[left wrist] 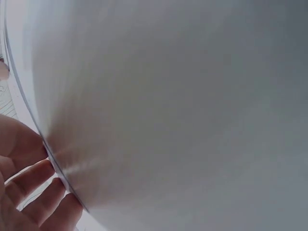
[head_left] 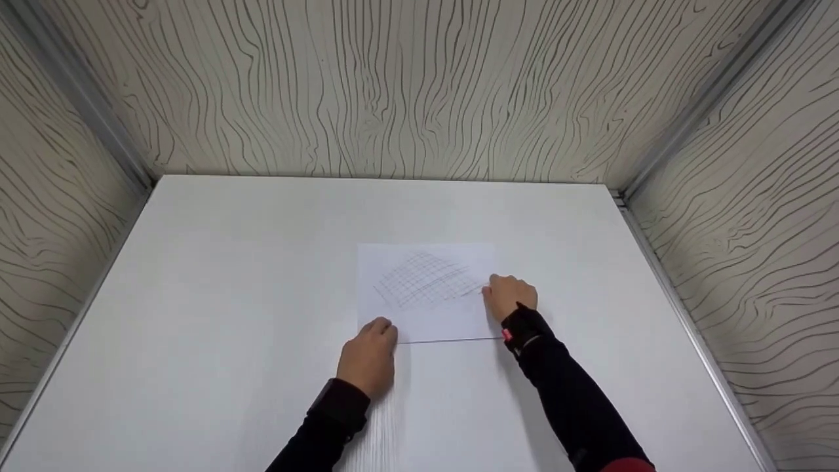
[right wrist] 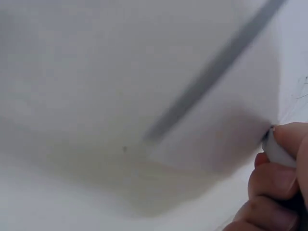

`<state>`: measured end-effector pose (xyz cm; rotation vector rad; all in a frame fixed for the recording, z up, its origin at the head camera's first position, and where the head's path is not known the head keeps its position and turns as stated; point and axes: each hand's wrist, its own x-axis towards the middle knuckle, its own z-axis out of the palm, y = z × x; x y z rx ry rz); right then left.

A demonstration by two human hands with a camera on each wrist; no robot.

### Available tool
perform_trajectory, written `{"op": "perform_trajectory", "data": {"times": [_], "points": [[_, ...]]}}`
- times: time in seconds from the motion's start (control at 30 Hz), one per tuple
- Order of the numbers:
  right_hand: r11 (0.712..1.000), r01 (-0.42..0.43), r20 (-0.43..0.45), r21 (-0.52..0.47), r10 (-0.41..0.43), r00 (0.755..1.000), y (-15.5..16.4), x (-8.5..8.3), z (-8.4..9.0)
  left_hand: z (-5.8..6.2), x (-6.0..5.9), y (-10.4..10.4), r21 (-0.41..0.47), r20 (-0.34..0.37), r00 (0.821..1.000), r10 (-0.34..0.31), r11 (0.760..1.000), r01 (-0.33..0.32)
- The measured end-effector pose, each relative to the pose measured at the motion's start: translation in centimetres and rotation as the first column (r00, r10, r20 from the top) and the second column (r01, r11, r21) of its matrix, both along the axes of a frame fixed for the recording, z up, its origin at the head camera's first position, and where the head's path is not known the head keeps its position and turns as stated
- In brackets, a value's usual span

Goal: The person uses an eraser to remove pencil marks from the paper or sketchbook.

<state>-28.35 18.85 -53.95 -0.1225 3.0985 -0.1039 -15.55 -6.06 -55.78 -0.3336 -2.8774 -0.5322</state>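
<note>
A white sheet of paper [head_left: 426, 314] lies flat in the middle of the white table [head_left: 229, 295], with a faint pencil grid [head_left: 426, 278] drawn on its upper half. My left hand [head_left: 370, 354] rests on the sheet's near left corner, and the left wrist view shows its fingers [left wrist: 29, 192] fairly straight at the paper's edge. At the sheet's right edge, beside the grid, is my right hand [head_left: 510, 295]. In the right wrist view its fingers [right wrist: 274, 180] pinch a slim pale pen [right wrist: 279, 153], whose tip is hidden.
Wood-grain panels close the table in at the back [head_left: 406, 92], the left [head_left: 46, 216] and the right [head_left: 754, 216]. Bare white tabletop surrounds the sheet on all sides. Both forearms wear dark sleeves.
</note>
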Motion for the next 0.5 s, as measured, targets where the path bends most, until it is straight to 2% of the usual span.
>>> {"op": "perform_trajectory", "data": {"times": [0.13, 0.23, 0.3, 0.4, 0.5], "points": [[0.993, -0.108, -0.023, -0.038, 0.107, 0.994, -4.1, 1.2, 0.1, -0.4, 0.0, 0.0, -0.007, 0.006, 1.000, 0.002, 1.000, -0.002], [0.979, -0.197, -0.049, -0.044, 0.195, 0.980, -7.9, 2.3, 0.0, -0.5, 0.0, 0.0, -0.010, 0.008, 1.000, 0.000, 1.000, 0.000], [0.969, -0.243, -0.045, -0.035, 0.242, 0.969, -9.3, 2.7, -0.4, -0.5, 0.0, 0.0, -0.014, 0.007, 1.000, -0.001, 1.000, 0.001], [0.963, -0.268, -0.067, -0.031, 0.266, 0.962, -9.3, 2.8, -0.9, -0.3, 0.0, 0.1, -0.025, 0.006, 1.000, 0.002, 1.000, -0.002], [0.979, -0.204, -0.083, -0.002, 0.203, 0.976, -7.8, 2.2, -0.8, -0.1, -0.1, 0.0, -0.027, 0.010, 1.000, 0.005, 1.000, -0.005]]}}
